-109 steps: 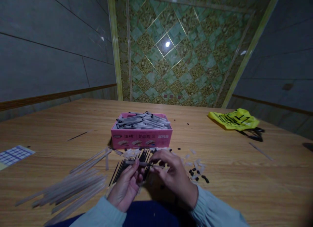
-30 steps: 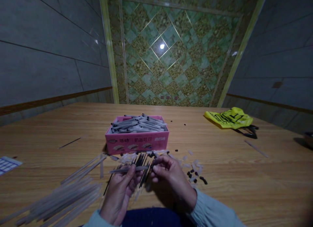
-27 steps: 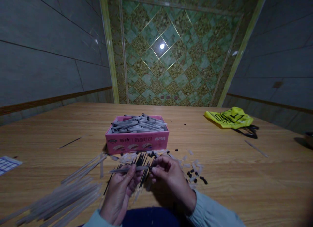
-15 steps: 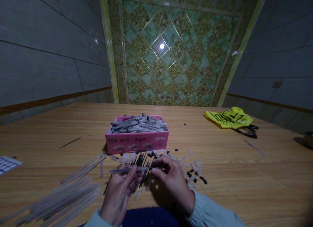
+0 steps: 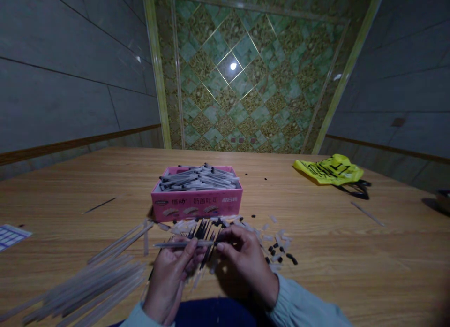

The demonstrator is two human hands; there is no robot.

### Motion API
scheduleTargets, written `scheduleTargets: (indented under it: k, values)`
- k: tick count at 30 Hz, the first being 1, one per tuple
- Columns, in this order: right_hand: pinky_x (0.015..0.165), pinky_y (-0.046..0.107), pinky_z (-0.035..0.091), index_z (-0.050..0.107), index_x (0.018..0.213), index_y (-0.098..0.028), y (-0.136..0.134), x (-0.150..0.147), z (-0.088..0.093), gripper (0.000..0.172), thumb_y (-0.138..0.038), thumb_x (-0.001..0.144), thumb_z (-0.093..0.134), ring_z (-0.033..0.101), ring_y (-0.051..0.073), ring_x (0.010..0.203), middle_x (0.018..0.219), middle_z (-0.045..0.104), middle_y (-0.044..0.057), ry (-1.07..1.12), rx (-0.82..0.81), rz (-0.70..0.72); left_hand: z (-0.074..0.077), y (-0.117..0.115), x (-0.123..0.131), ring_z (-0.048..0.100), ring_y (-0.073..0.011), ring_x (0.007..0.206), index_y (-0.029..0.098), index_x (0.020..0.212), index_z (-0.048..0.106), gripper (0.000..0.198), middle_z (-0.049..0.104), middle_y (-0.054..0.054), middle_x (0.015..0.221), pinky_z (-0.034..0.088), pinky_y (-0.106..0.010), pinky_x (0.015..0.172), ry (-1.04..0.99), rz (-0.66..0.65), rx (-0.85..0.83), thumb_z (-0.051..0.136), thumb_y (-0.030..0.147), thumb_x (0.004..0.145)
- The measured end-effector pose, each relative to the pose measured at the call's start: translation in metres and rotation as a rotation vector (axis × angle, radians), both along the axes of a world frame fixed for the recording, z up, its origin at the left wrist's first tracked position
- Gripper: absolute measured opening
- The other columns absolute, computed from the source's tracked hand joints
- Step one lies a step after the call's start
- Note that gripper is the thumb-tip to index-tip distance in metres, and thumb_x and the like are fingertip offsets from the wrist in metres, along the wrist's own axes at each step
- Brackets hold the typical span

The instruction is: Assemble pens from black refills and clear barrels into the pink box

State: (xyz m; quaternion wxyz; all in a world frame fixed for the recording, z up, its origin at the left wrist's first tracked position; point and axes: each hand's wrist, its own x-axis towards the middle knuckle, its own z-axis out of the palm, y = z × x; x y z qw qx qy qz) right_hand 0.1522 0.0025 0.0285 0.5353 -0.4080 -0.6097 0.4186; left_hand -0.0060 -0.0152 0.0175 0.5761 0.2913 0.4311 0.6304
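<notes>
My left hand (image 5: 172, 270) is closed around a slim pen (image 5: 176, 245), its translucent barrel lying level across thumb and fingers. At the barrel's right end, my right hand (image 5: 242, 252) pinches its dark end piece between thumb and forefinger. Whether that piece is a plug or the refill's end, I cannot tell. Beneath and behind the hands lie dark pen refills (image 5: 202, 228). Small black plugs (image 5: 274, 249) and clear caps (image 5: 269, 239) are scattered to the right. To the left of my left hand is a pile of clear pen barrels (image 5: 94, 285).
A pink box (image 5: 197, 207) heaped with assembled pens (image 5: 200, 178) stands just beyond the hands. A yellow bag (image 5: 328, 170) with black straps lies far right. One loose barrel (image 5: 367, 213) is at right, a single refill (image 5: 100, 205) at left, and a printed card (image 5: 12, 237) at the left edge.
My right hand has shifted very slightly left, along with the right end of the pen. Otherwise both hands keep nearly the same pose.
</notes>
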Motion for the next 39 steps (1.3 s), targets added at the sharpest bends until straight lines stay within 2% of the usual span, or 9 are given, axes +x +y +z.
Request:
scheduleTargets:
  k: [2,6,10,13,18,22,25,29,39]
  values:
    - [0.056,0.025,0.047,0.064,0.075,-0.015,0.001,-0.001,-0.002,0.011,-0.021,0.067,0.070,0.060,0.014,0.059,0.064,0.064,0.001,0.111,-0.102,0.066,0.002,-0.001,0.001,0.069,-0.0157,0.065,0.013,0.077,0.056,0.033,0.073,-0.008,0.072,0.056,-0.022,0.061,0.009,-0.027,0.009,0.080,0.027,0.060]
    - [0.054,0.026,0.051,0.060,0.081,-0.013,0.000,-0.002,-0.006,0.032,-0.034,0.064,0.079,0.062,0.014,0.053,0.060,0.064,0.001,0.380,-0.340,0.229,0.008,-0.005,0.003,0.069,-0.0159,0.065,0.013,0.076,0.056,0.030,0.073,-0.007,0.072,0.055,-0.021,0.060,0.024,-0.047,0.047,0.079,0.027,0.062]
    - [0.057,0.024,0.053,0.059,0.084,-0.013,-0.002,-0.003,-0.007,0.041,-0.033,0.058,0.084,0.065,0.013,0.058,0.064,0.065,0.002,0.557,-0.435,0.282,0.009,-0.007,0.003,0.070,-0.0179,0.070,0.014,0.076,0.055,0.030,0.073,-0.006,0.073,0.056,-0.023,0.062,-0.037,-0.034,0.058,0.079,0.026,0.062]
    - [0.058,0.023,0.053,0.058,0.085,-0.013,-0.004,-0.004,-0.007,0.043,-0.032,0.057,0.085,0.066,0.013,0.060,0.066,0.065,0.002,0.598,-0.458,0.284,0.009,-0.007,0.003,0.070,-0.0177,0.068,0.014,0.075,0.056,0.030,0.072,-0.005,0.070,0.056,-0.023,0.062,-0.066,-0.035,0.044,0.080,0.025,0.060]
    - [0.059,0.025,0.053,0.058,0.084,-0.014,-0.005,-0.003,-0.004,0.042,-0.036,0.059,0.083,0.066,0.014,0.061,0.066,0.065,0.002,0.514,-0.420,0.258,0.011,-0.006,0.004,0.070,-0.0176,0.068,0.014,0.074,0.057,0.030,0.073,-0.006,0.072,0.056,-0.022,0.062,-0.067,-0.032,0.028,0.081,0.024,0.059]
    - [0.059,0.028,0.053,0.060,0.077,-0.015,-0.002,-0.003,-0.002,0.037,-0.040,0.059,0.081,0.064,0.015,0.057,0.063,0.064,0.001,0.346,-0.275,0.204,0.011,-0.006,0.004,0.069,-0.0172,0.065,0.014,0.074,0.058,0.033,0.073,-0.006,0.070,0.056,-0.022,0.059,-0.058,0.010,0.036,0.082,0.025,0.056]
    - [0.058,0.026,0.051,0.060,0.072,-0.017,-0.001,-0.004,-0.003,0.030,-0.037,0.061,0.080,0.062,0.014,0.056,0.063,0.063,-0.001,0.262,-0.168,0.140,0.009,-0.006,0.003,0.069,-0.0171,0.063,0.014,0.075,0.058,0.033,0.072,-0.005,0.068,0.056,-0.022,0.058,-0.045,0.014,0.030,0.082,0.025,0.056]
    - [0.057,0.024,0.048,0.061,0.071,-0.016,-0.001,-0.005,-0.005,0.023,-0.031,0.063,0.077,0.061,0.013,0.057,0.064,0.063,-0.001,0.247,-0.123,0.086,0.007,-0.006,0.001,0.070,-0.0178,0.067,0.014,0.078,0.057,0.032,0.073,-0.006,0.071,0.056,-0.022,0.060,-0.033,0.000,0.019,0.081,0.025,0.059]
    - [0.057,0.025,0.050,0.062,0.072,-0.017,0.000,-0.005,-0.005,0.024,-0.033,0.063,0.077,0.061,0.014,0.058,0.064,0.062,-0.001,0.269,-0.081,0.064,0.008,-0.005,0.002,0.070,-0.0190,0.066,0.015,0.076,0.058,0.036,0.072,-0.004,0.067,0.057,-0.022,0.058,-0.073,0.030,0.008,0.084,0.024,0.053]
